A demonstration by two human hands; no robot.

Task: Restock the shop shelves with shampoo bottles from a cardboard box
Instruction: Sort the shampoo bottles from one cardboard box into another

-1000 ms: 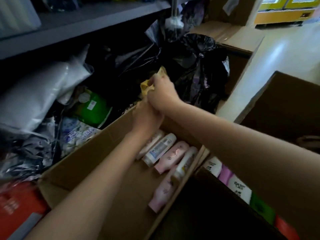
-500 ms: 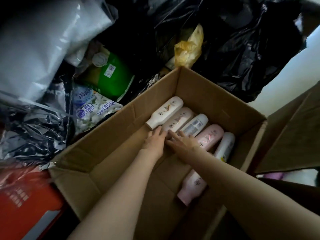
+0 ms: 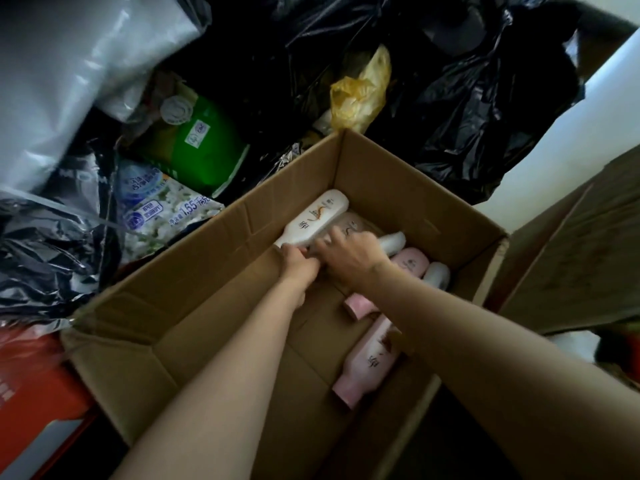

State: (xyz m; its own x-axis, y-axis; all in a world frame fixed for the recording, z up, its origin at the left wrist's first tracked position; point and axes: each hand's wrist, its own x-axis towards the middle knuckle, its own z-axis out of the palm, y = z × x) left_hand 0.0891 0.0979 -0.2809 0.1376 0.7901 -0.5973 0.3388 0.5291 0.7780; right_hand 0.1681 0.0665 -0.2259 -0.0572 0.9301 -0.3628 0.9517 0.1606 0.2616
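Observation:
An open cardboard box (image 3: 214,306) holds several shampoo bottles lying flat along its far right side. A white bottle (image 3: 313,218) lies at the far left of the row, its cap end toward me. My left hand (image 3: 299,263) grips that cap end. My right hand (image 3: 349,252) lies over the neighbouring pale bottle (image 3: 349,225), fingers curled on it. A pink bottle (image 3: 410,265), a white one (image 3: 437,274) and a second pink bottle (image 3: 369,362) lie nearer to me, partly hidden by my right arm.
Black plastic bags (image 3: 467,98) and a yellow bag (image 3: 360,90) lie beyond the box. A green pack (image 3: 194,150), a blue-white pack (image 3: 156,206) and grey plastic (image 3: 69,64) sit on the left. A red carton (image 3: 31,393) is at lower left, another cardboard box (image 3: 571,254) on the right.
Both hands left the yellow bag, dropped into the box and now close on the bottles at the row's far end. The view tilted down over the box.

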